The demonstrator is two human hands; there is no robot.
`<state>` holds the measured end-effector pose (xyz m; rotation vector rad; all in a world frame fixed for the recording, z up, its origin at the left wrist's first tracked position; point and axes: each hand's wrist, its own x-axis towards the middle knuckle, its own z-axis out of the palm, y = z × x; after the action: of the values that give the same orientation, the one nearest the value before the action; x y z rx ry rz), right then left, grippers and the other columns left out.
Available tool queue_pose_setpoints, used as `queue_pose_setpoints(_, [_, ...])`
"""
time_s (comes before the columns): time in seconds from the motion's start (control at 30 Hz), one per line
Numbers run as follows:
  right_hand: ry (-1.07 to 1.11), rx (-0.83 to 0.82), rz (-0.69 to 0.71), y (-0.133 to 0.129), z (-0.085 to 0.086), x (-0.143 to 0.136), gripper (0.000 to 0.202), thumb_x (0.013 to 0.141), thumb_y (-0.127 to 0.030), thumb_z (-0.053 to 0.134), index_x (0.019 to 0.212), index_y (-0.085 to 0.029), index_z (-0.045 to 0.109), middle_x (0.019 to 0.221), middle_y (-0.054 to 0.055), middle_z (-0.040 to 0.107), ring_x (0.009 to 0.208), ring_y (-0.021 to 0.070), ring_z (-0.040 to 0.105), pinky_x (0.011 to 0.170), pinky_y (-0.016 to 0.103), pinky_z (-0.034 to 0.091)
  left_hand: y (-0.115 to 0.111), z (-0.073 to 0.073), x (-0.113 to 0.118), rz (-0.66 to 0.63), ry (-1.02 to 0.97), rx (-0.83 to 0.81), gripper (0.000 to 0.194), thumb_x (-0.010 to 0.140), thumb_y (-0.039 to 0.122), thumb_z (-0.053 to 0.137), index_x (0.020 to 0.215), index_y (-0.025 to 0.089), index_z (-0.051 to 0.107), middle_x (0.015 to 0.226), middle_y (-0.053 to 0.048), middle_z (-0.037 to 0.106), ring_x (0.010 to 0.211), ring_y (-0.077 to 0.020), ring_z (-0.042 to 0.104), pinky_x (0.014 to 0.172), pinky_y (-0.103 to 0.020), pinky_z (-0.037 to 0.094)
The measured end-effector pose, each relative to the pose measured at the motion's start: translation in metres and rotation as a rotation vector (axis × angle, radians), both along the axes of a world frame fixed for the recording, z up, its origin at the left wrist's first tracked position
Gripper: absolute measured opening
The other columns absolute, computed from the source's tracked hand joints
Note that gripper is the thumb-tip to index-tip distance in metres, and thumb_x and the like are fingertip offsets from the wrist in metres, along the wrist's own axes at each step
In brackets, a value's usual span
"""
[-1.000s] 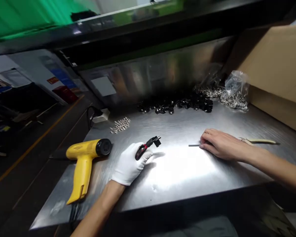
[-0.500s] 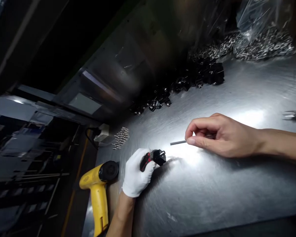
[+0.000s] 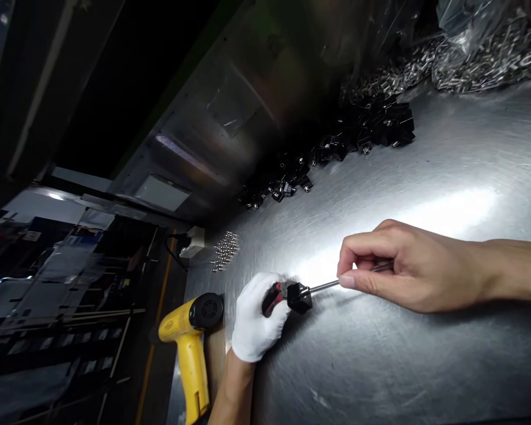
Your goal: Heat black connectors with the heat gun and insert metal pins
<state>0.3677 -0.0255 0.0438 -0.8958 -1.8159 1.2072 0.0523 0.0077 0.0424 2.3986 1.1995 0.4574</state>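
Observation:
My left hand (image 3: 257, 319), in a white glove, is wrapped round a red and black tool (image 3: 274, 298). At the tool's right end is a small black block (image 3: 300, 297) with a bit of metal on it. My bare right hand (image 3: 393, 265) pinches a thin dark metal rod (image 3: 325, 286) between thumb and fingers. The rod's left tip meets the metal bit on the block, and its other end runs back under my fingers. Both hands are over the brushed metal table (image 3: 380, 366).
A yellow heat gun (image 3: 190, 348) lies left of my gloved hand. Small metal pins (image 3: 225, 251) stand in rows beyond it, near a white socket box (image 3: 194, 242). Black parts (image 3: 336, 144) are heaped along the back, with bagged metal pieces (image 3: 487, 65) at the upper right.
The rod's tip has come from a short distance away to the metal bit on the block. The camera view has shifted, and the pliers at the right edge have left the picture.

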Motion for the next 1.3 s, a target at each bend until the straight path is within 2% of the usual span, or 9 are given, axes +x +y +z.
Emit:
queue_pose_setpoints(0.27, [-0.055,0.055,0.055,0.0,0.002,0.005,0.011,0.093,-0.026,0.061,0.091,-0.02,0.069,0.052,-0.009,0.048,0.046,0.0053,0.04,0.044,0.02,0.03,0.001,0.0,0.001,-0.072,0.054,0.018,0.015,0.089,0.034,0.062,0.094,0.02,0.062,0.089,-0.005,0.064,0.081,-0.0195,0.06,0.076,-0.032,0.048])
queue_pose_setpoints(0.47, [-0.113,0.081,0.092,-0.001,-0.005,0.005,0.011,0.092,-0.023,0.06,0.093,-0.018,0.07,0.052,-0.008,0.049,0.047,0.006,0.039,0.046,0.021,0.03,0.001,0.0,0.007,-0.109,0.126,0.039,0.019,0.088,0.038,0.066,0.095,0.021,0.063,0.092,-0.006,0.065,0.084,-0.0201,0.06,0.079,-0.033,0.047])
queue_pose_setpoints(0.7, [-0.103,0.046,0.064,-0.001,-0.012,0.007,0.01,0.093,-0.025,0.062,0.092,-0.018,0.069,0.052,-0.009,0.047,0.047,0.0059,0.038,0.046,0.021,0.03,0.0,-0.004,0.012,-0.099,0.181,0.104,0.02,0.09,0.039,0.063,0.096,0.02,0.062,0.089,-0.005,0.063,0.08,-0.0195,0.058,0.076,-0.033,0.045])
queue_pose_setpoints(0.9, [-0.159,-0.076,0.094,0.0,-0.015,0.013,0.011,0.094,-0.031,0.062,0.098,-0.025,0.07,0.053,-0.01,0.048,0.046,0.0071,0.04,0.043,0.021,0.03,-0.002,-0.008,0.015,-0.113,0.277,0.202,0.024,0.09,0.043,0.06,0.094,0.019,0.06,0.083,-0.004,0.059,0.075,-0.0193,0.056,0.071,-0.032,0.044])
queue_pose_setpoints(1.0, [-0.175,-0.101,0.072,0.0,-0.015,0.013,0.01,0.093,-0.027,0.061,0.096,-0.025,0.07,0.052,-0.01,0.048,0.044,0.0072,0.039,0.041,0.021,0.029,-0.003,-0.008,0.016,-0.092,0.351,0.225,0.026,0.091,0.045,0.059,0.094,0.019,0.06,0.081,-0.004,0.058,0.073,-0.0192,0.056,0.068,-0.032,0.043])
queue_pose_setpoints(1.17, [-0.162,-0.092,0.009,-0.001,-0.017,0.009,0.012,0.094,-0.024,0.059,0.094,-0.021,0.071,0.054,-0.008,0.052,0.045,0.0067,0.043,0.042,0.021,0.033,-0.003,-0.005,0.018,-0.061,0.433,0.23,0.026,0.093,0.046,0.056,0.096,0.021,0.061,0.08,-0.003,0.058,0.072,-0.0192,0.057,0.068,-0.031,0.044])
queue_pose_setpoints(1.3, [-0.189,-0.082,-0.032,-0.002,-0.018,0.009,0.013,0.094,-0.024,0.059,0.095,-0.02,0.071,0.051,-0.008,0.049,0.042,0.0061,0.041,0.041,0.02,0.031,-0.003,-0.004,0.02,-0.057,0.464,0.24,0.024,0.094,0.044,0.056,0.098,0.021,0.062,0.08,-0.003,0.059,0.072,-0.0192,0.057,0.066,-0.031,0.043])
